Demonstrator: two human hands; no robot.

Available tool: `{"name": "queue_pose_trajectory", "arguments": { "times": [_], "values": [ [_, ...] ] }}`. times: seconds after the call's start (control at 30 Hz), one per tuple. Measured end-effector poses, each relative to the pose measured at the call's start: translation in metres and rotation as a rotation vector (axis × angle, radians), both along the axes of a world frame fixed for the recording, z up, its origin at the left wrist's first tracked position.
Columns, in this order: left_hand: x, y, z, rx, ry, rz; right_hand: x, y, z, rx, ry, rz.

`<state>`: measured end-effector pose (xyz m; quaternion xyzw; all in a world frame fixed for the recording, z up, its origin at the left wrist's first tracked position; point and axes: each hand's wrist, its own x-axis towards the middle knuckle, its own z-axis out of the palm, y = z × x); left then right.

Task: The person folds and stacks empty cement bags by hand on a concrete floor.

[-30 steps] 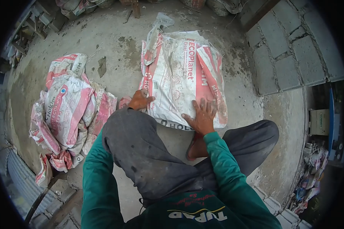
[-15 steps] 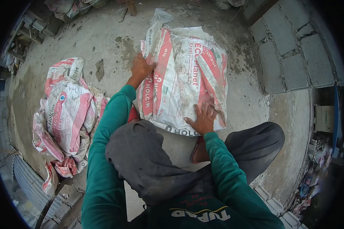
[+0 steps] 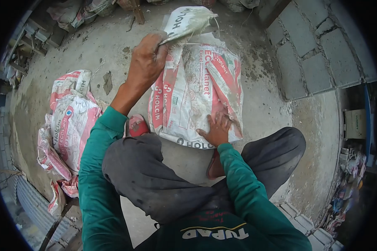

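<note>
A flattened stack of white and red cement bags [image 3: 186,98] lies on the concrete floor before me, printed HOLCIM and ECOPlanet. At its far left corner, my left hand [image 3: 148,55] is closed around the edge of a cement bag's end [image 3: 187,21]. That end is raised and folded over, with frayed, dirty fibres along its edge. Lower down, my right hand [image 3: 216,129] rests flat on the stack near its close right corner, fingers spread and holding nothing.
Left of me is a crumpled pile of similar bags [image 3: 71,129]. A concrete block wall [image 3: 318,54] stands at the right, with a cardboard box [image 3: 355,124] beyond it. A wooden post [image 3: 137,11] and filled sacks [image 3: 69,14] are at the back.
My left hand has gone from lying on the stack to gripping a bag's far end, lifting it up. My right hand stays pressed on the stack.
</note>
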<state>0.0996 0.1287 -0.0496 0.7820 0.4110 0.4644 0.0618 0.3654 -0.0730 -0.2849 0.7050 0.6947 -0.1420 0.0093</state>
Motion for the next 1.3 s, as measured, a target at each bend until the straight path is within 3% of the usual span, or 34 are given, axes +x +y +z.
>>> {"name": "queue_pose_trajectory", "arguments": {
  "times": [0.07,0.2,0.3,0.37,0.4,0.47,0.53,0.6,0.63,0.7,0.77,0.9,0.93,1.0,1.07,1.1,1.13,1.2,1.3],
  "values": [
    [0.003,-0.025,-0.027,-0.106,0.119,-0.148,-0.001,0.000,0.003,-0.027,-0.008,-0.010],
    [-0.021,-0.059,-0.092,-0.941,0.550,-0.530,-0.004,-0.001,0.007,-0.005,-0.017,-0.009],
    [-0.040,-0.082,-0.122,-1.024,0.452,-0.473,-0.008,0.005,0.026,-0.151,0.011,-0.032],
    [-0.057,-0.087,-0.128,-1.245,-0.111,-0.309,0.000,0.003,0.024,-0.123,0.056,-0.039],
    [-0.068,-0.095,-0.108,-1.338,-0.310,-0.198,0.003,0.001,0.020,-0.009,0.095,-0.038],
    [-0.102,-0.114,-0.119,-1.193,-0.540,0.077,0.009,0.008,0.034,0.168,0.184,0.086],
    [-0.146,-0.149,-0.161,-1.162,-0.597,0.346,0.001,0.014,0.074,0.114,0.280,0.114],
    [-0.173,-0.198,-0.210,-0.902,-0.365,0.777,-0.003,0.023,0.122,-0.064,0.504,0.088],
    [-0.195,-0.229,-0.236,-0.834,-0.295,0.796,0.004,0.027,0.130,-0.106,0.594,0.091],
    [-0.237,-0.285,-0.278,-0.833,-0.007,1.077,0.001,0.025,0.176,-0.104,0.685,0.069],
    [-0.274,-0.325,-0.273,-0.961,-0.092,1.295,0.011,0.024,0.214,-0.107,0.633,0.109],
    [-0.364,-0.370,-0.284,-0.788,-0.303,1.770,0.080,0.032,0.243,-0.052,0.534,0.124],
    [-0.380,-0.373,-0.278,-0.788,-0.300,1.773,0.097,0.035,0.254,-0.050,0.524,0.101],
    [-0.407,-0.373,-0.260,-0.700,-0.547,1.858,0.123,0.039,0.270,-0.049,0.518,0.063],
    [-0.479,-0.392,-0.313,-0.668,-0.637,1.781,0.137,0.037,0.276,0.091,0.501,-0.120],
    [-0.498,-0.395,-0.333,-0.638,-0.734,1.707,0.134,0.035,0.276,0.112,0.657,-0.167],
    [-0.492,-0.385,-0.316,-0.650,-0.729,1.697,0.136,0.035,0.273,0.112,0.650,-0.180],
    [-0.482,-0.359,-0.268,-0.414,-1.587,1.570,0.142,0.040,0.255,0.104,0.715,-0.162],
    [-0.466,-0.318,-0.253,-0.527,-1.709,1.292,0.105,0.040,0.239,0.051,0.631,-0.058]
  ]
}}
